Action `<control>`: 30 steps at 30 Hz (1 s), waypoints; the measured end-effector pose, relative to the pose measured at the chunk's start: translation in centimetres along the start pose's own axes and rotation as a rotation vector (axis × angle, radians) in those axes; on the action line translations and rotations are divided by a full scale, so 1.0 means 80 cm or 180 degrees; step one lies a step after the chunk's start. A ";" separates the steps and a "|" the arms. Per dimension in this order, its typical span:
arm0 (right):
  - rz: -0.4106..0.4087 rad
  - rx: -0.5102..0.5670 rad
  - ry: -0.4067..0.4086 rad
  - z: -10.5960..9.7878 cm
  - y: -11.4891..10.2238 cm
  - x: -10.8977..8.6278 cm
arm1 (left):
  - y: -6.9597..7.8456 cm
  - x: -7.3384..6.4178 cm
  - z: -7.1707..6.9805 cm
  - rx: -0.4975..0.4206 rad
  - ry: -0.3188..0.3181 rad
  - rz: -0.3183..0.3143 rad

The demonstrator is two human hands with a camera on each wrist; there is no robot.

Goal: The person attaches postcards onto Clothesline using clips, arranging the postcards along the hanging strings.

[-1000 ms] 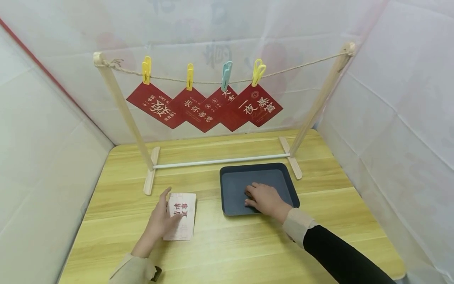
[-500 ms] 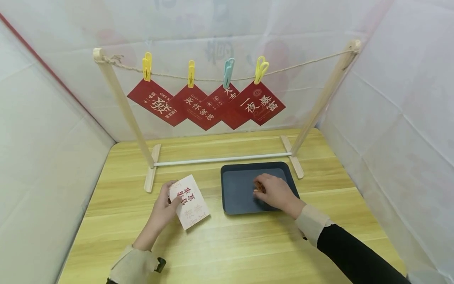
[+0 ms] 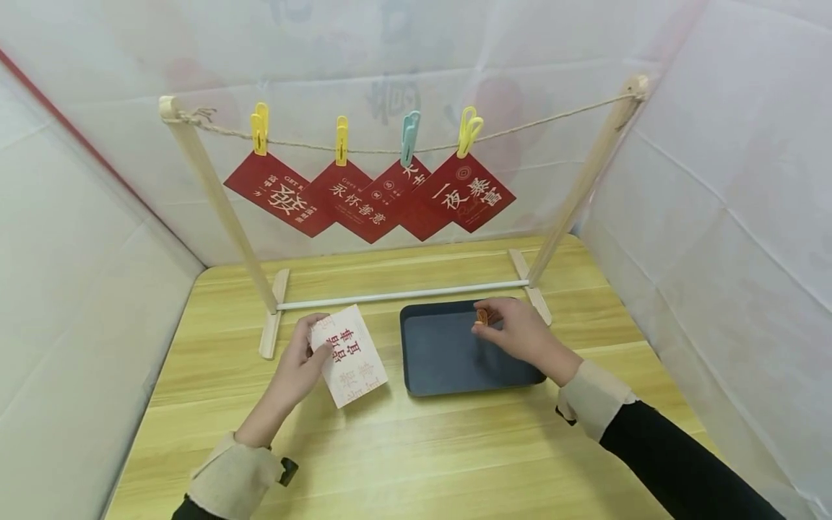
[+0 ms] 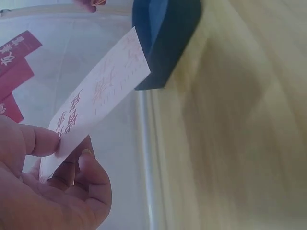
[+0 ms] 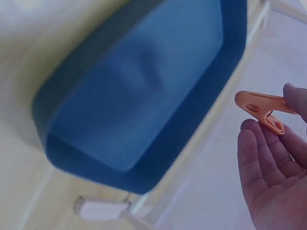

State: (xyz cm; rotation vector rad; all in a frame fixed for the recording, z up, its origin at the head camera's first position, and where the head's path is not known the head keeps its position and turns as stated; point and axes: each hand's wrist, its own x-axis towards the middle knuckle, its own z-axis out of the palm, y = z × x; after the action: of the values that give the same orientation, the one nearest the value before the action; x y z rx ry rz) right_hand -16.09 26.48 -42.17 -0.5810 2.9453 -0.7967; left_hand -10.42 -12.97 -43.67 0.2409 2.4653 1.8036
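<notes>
My left hand (image 3: pixel 301 365) grips a white card (image 3: pixel 354 361) with red characters, thumb on its face and fingers behind; in the left wrist view the card (image 4: pixel 103 91) is tilted above the table. An orange clothespin (image 5: pixel 263 109) is pinched between the thumb and fingers of my right hand (image 3: pixel 520 332), over the right part of the dark tray (image 3: pixel 442 354). Behind, several red cards (image 3: pixel 477 195) hang as diamonds from a twine line (image 3: pixel 539 124), held by yellow clothespins (image 3: pixel 341 141) and one light blue clothespin (image 3: pixel 409 137).
A wooden stand (image 3: pixel 221 209) with two posts carries the twine. A white rod (image 3: pixel 390 296) joins its feet behind the tray. The wooden table (image 3: pixel 442 455) is bordered by white cloth walls (image 3: pixel 708 217).
My left hand has picked the white card up from the table and turned it. My right hand has lifted from the tray, moving right and back, with the orange clothespin.
</notes>
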 end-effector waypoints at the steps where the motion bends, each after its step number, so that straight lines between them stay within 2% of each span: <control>1: -0.0004 0.0030 0.0041 -0.005 0.000 0.001 | 0.004 0.003 0.001 -0.0006 -0.0016 0.0021; 8: 0.0015 0.0110 0.0247 -0.037 -0.002 0.004 | 0.024 0.020 0.007 -0.0083 -0.0054 0.0128; 13: 0.0093 0.0151 0.0331 -0.057 0.002 0.003 | 0.040 0.034 0.014 -0.0154 -0.0118 0.0111; 17: 0.0049 0.0195 0.0454 -0.073 0.005 -0.001 | 0.054 0.045 0.021 -0.0085 -0.0124 0.0110; 23: 0.0037 0.0252 0.0630 -0.096 0.006 -0.002 | 0.076 0.060 0.028 -0.0072 -0.0080 0.0265; 24: 0.0037 0.0263 0.0644 -0.099 0.006 -0.002 | 0.086 0.060 0.029 -0.0075 -0.0075 0.0270; 30: 0.0058 0.0268 0.0713 -0.119 0.008 -0.005 | 0.105 0.070 0.036 -0.0062 -0.0069 0.0337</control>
State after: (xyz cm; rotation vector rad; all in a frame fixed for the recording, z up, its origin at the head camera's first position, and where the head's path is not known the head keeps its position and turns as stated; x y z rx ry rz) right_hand -17.16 31.70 -34.25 -0.4885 3.0904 -1.0425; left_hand -14.77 -6.80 -36.40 0.3949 2.4629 1.8533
